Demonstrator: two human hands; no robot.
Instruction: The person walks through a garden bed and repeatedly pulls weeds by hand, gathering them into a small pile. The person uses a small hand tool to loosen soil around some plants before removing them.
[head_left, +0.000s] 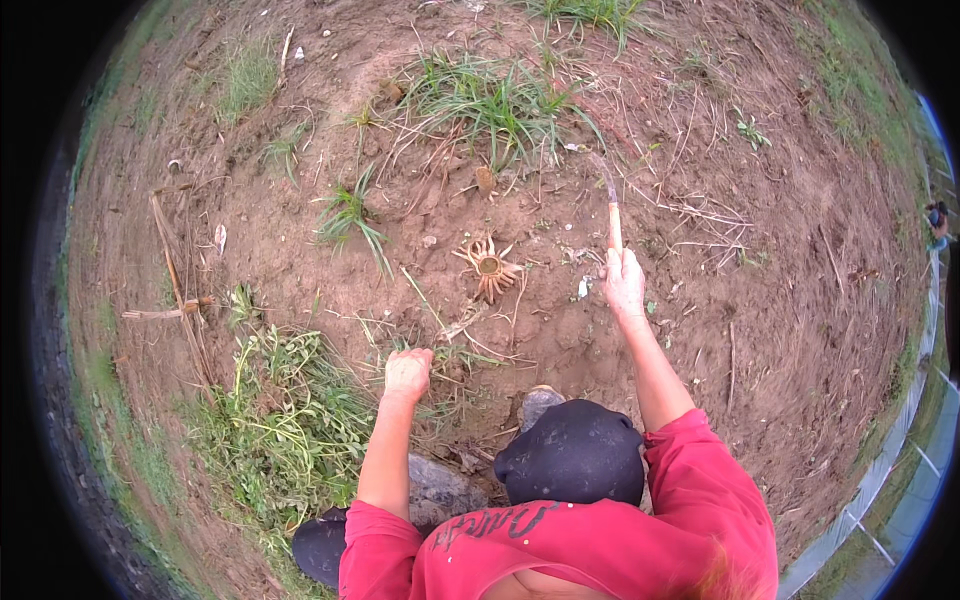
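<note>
My right hand (624, 283) grips the pale wooden handle of a sickle (615, 223). Its narrow curved blade points away from me, with the tip beside a large clump of grass (495, 105). Closed in a fist low over the soil, my left hand (409, 373) has a tuft of cut grass (454, 364) sticking out around it; the fingers' undersides are hidden. Between and ahead of both hands, a cut stalk stub with splayed roots (490, 266) sits on the brown soil. A smaller grass tuft (349, 214) grows farther left.
A heap of pulled weeds (285, 420) lies by my left leg. Dry stalks (176, 277) are crossed at the left. My dark-clad knee (574, 454) is bent close in front. Pale sheeting (911, 390) runs along the right edge, where another person (937, 221) appears far off.
</note>
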